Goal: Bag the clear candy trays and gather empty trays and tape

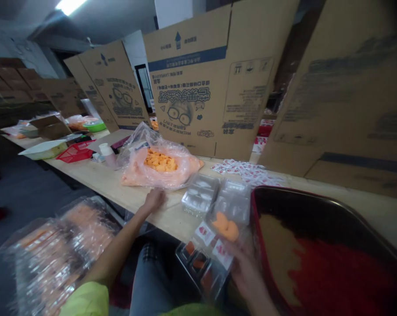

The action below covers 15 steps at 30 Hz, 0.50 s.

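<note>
My right hand (pixel 246 267) grips a clear plastic tray (pixel 214 267) by its right side, tilted at the table's front edge. Orange pieces (pixel 226 226) shaped like candies sit at its upper end, with two small white printed packets (pixel 205 232) below them and darker reddish pieces in the lower compartments. My left hand (pixel 155 200) is over the table edge, just in front of an open plastic bag (pixel 185 169) of orange pieces (pixel 160 160). Its fingers look curled but are blurred, so whether it holds anything is unclear. Stacked empty clear trays (pixel 201 195) lie between bag and right hand.
A large dark red tub (pixel 255 206) with red and tan contents stands at the right. White packets (pixel 247 171) are scattered behind the trays. Upright cardboard sheets (pixel 191 83) line the back. Filled clear packs (pixel 53 254) are stacked low left; a red basket (pixel 75 152) is farther left.
</note>
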Each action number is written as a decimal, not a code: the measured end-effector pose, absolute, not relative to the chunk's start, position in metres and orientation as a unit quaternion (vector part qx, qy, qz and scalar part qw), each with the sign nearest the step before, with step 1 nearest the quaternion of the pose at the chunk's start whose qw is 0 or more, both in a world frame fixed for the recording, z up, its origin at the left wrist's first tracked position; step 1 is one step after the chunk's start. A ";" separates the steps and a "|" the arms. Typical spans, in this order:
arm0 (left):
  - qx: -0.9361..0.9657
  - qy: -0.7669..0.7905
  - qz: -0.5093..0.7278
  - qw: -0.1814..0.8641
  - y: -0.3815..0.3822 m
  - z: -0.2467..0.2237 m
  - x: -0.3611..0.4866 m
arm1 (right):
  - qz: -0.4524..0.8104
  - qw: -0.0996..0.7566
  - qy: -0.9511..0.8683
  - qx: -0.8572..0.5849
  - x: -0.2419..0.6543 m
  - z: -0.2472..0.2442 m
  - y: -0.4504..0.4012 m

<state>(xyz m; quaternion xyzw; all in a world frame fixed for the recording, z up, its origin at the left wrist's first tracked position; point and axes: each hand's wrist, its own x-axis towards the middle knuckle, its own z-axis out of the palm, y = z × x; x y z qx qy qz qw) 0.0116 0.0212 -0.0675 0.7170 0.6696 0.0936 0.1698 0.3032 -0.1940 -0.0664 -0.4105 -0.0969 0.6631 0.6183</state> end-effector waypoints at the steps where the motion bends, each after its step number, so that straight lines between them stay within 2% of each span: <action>1: 0.719 0.668 0.092 0.170 0.027 -0.070 0.009 | 0.664 0.619 -0.101 -0.408 0.302 -0.065 -0.195; 8: 0.725 0.637 0.132 0.229 0.028 -0.075 0.000 | 0.654 0.624 -0.094 -0.418 0.304 -0.068 -0.197; 15: 0.673 0.597 0.239 0.364 -0.035 -0.065 -0.021 | 0.631 0.648 -0.092 -0.416 0.303 -0.058 -0.191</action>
